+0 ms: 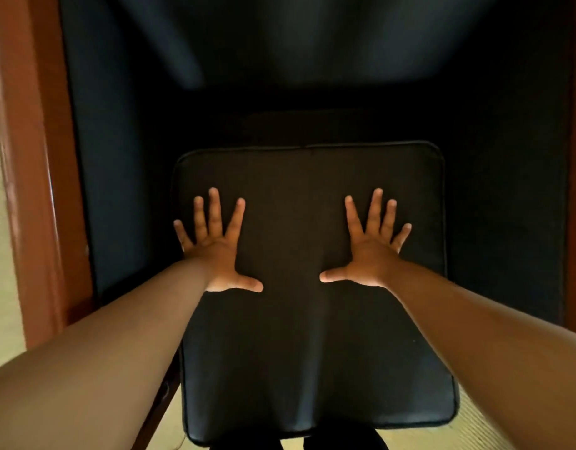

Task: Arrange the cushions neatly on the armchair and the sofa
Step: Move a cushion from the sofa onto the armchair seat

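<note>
Head view, looking straight down into the armchair (36, 190) (red-brown wooden arm on the left, a strip of the same on the right edge).

Dark seat cushion (312, 352) with piped edges lies flat between the arms. Its near edge sticks out over the pale floor (494, 433); its far edge stops short of the back cushion (312, 43), with a dark gap between them.

Left hand (215, 251): palm down on the cushion's far half, fingers fully spread and straight, little finger at the left piping.

Right hand (371, 251): same pose, flat and splayed, gripping nothing, a bit further in from the right piping.

Thumbs point at each other, well apart, with bare cushion between them. Both forearms run in over the cushion's near corners. Can't tell how hard the palms bear down.
</note>
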`<state>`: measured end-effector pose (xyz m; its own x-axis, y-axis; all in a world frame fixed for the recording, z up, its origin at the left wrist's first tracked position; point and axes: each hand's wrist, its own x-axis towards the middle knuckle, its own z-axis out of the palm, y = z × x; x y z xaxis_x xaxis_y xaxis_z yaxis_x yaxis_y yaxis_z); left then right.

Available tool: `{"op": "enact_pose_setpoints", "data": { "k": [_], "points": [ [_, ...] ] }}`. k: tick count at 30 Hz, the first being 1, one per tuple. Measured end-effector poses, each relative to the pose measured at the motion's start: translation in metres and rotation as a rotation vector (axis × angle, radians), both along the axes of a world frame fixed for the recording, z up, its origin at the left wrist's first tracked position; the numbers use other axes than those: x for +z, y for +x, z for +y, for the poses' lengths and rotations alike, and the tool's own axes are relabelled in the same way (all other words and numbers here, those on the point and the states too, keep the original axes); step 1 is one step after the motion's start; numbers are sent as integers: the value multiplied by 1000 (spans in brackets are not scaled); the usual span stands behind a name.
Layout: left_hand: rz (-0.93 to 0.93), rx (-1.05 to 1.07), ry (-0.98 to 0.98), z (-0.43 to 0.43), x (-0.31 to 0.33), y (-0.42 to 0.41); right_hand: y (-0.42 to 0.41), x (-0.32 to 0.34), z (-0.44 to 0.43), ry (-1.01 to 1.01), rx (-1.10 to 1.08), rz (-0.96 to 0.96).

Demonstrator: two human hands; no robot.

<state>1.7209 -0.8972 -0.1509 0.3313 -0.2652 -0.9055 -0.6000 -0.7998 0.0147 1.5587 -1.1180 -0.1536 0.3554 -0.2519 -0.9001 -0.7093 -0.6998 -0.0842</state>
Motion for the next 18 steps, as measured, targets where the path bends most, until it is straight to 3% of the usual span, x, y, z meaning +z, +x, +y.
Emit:
{"op": "enact_pose_setpoints", "data": {
  "k": [9,18],
  "points": [
    [2,-7,4,-55,-18,83,92,-13,-55,-10,38,13],
    [-21,-2,-55,-54,-32,86,99,-28,-63,-37,102,10]
  ]
}}
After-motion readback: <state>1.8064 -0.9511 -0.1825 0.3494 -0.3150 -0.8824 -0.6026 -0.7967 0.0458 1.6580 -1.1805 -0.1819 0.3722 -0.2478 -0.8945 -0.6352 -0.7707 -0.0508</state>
